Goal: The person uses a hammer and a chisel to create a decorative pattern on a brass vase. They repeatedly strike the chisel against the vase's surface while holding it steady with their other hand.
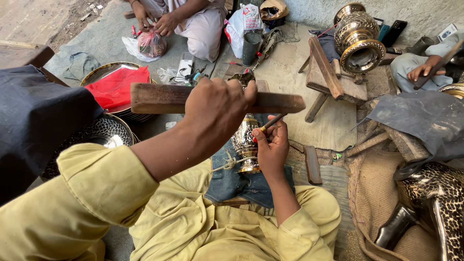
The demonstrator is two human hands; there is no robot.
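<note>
My left hand (215,108) is raised and gripping a flat wooden bar (159,98) held level across the middle of the view. Below it my right hand (272,145) pinches a thin chisel (272,122) with its tip against a small engraved brass vase (245,140). The vase lies on a blue denim cloth (232,183) over my lap, with a cord (224,164) around its base. My yellow sleeves fill the lower view.
A seated person handles a plastic bag (151,43) at the top. Another person's hand (421,71) rests at the right. A large brass vase (356,38) lies on a wooden stand (328,77). Stacked trays with a red cloth (116,87) sit left; burlap (377,193) right.
</note>
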